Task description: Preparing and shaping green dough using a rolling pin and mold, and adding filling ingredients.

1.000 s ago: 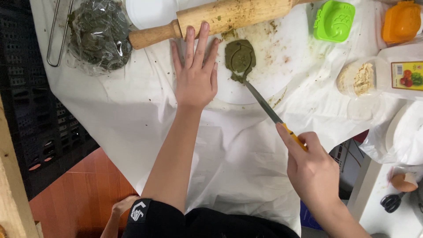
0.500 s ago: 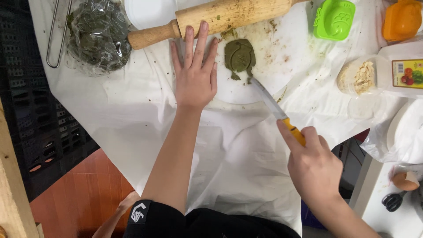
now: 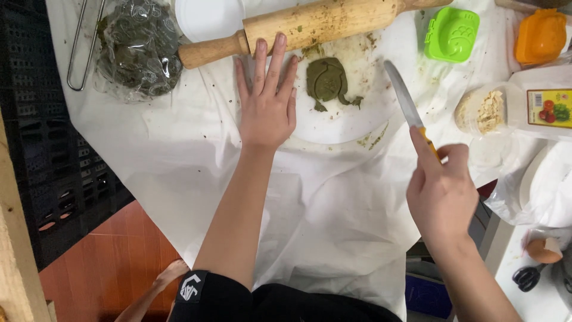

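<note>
The table (image 3: 179, 179) is covered by a crumpled white plastic sheet (image 3: 333, 214), on which everything else is laid. A wooden rolling pin (image 3: 310, 27) is set across the far side, tilted slightly, with green smears seen on its barrel. At the far left, a clear bag of dark green dough (image 3: 138, 50) is placed beside a bent wire handle (image 3: 80, 48). A white round board (image 3: 351, 113) is spread beneath the work area and is dotted with green crumbs.

The left hand (image 3: 268, 104) is pressed flat on the sheet at the board's left edge, fingers spread wide and nothing held, the fingertips reaching up to touch the rolling pin. The right hand (image 3: 441, 191) is closed in a firm grip around the yellow handle of a knife (image 3: 405, 98), whose blade is raised and pointed away from the person, to the right of the dough and apart from it.

The flat piece of green dough (image 3: 328, 80), cut into a shaped figure, is seen lying on the board just to the right of the left hand, with small trimmings beside it. A green mould (image 3: 451, 34) and an orange mould (image 3: 541, 36) are set at the far right, well apart from the dough. A small container of pale crumbs (image 3: 484, 110) is placed near the knife.
</note>
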